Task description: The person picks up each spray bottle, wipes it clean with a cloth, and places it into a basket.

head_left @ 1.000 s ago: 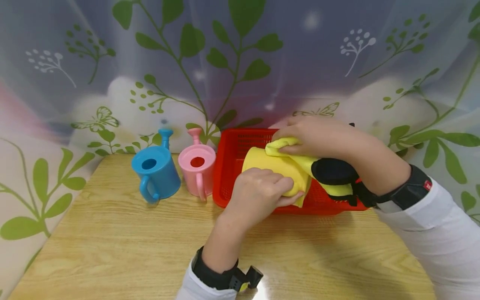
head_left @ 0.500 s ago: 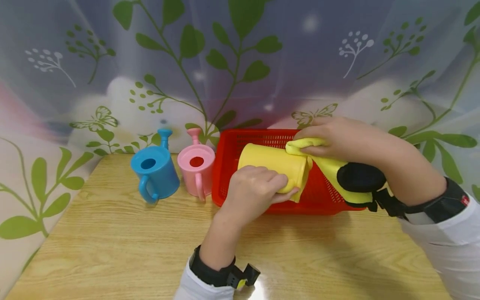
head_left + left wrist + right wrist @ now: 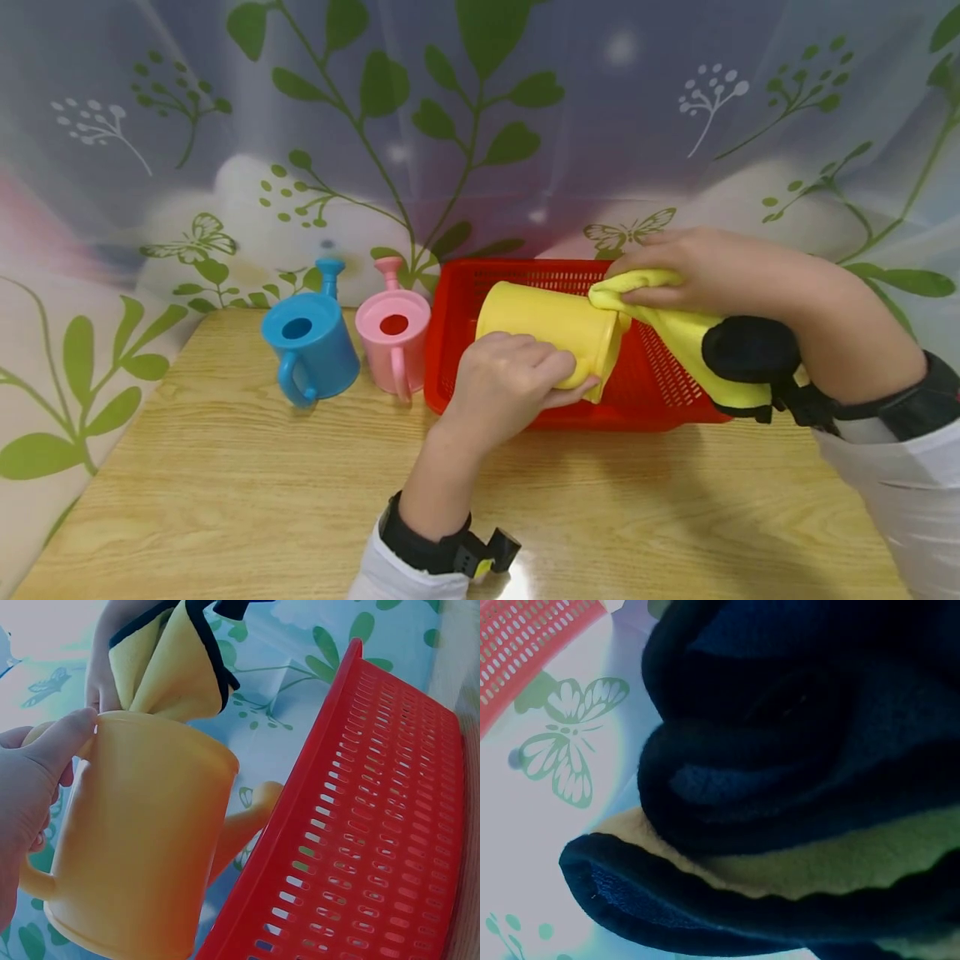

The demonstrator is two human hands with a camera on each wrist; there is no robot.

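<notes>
A yellow watering can (image 3: 551, 321) lies tilted on its side above the red basket. My left hand (image 3: 506, 379) grips it by its handle, fingers curled round. In the left wrist view the can's body (image 3: 142, 832) shows large, its spout (image 3: 244, 825) beside the basket rim. My right hand (image 3: 697, 267) holds a bunched yellow cloth (image 3: 686, 337) with dark edging, close to the can's rim end. The right wrist view is mostly filled by the cloth's dark folds (image 3: 727, 787), and the right fingers are hidden there.
The red basket (image 3: 450, 367) with slotted walls stands under the can, against the patterned backdrop. To its left stand a pink watering can (image 3: 390, 350) and a blue watering can (image 3: 322, 358) on the wooden table (image 3: 262, 492).
My right hand has drawn back to the right with the cloth, away from the can's side toward its rim. The yellow can has turned slightly, its rim end now uncovered.
</notes>
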